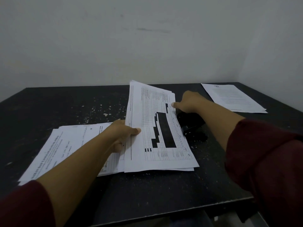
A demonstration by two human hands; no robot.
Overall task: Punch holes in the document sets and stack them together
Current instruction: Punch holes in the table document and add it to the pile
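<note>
Step in hand looks like lining up a set for punching. The white stapled set of printed table sheets with black-filled cells (157, 128) sits mid-table on the dark speckled tabletop (65, 108), left edge lifted, right edge down at the black metal hole punch (191, 125). Left hand (123, 135) pinches the set's left edge, thumb on top. Right hand (186, 104) pinches the far right edge just above the punch; whether the paper is already in the slot is hard to tell, dim view. Next move calls for seating that edge squarely in the punch, then pressing the lever.

Count: three paper groups. The held set; a white fanned stack of text sheets (65, 145) toward the front left edge, partly under the left forearm; a white flat text set (232, 97) at the back right corner. One punch. Two hands, dark red sleeves (270, 169).
</note>
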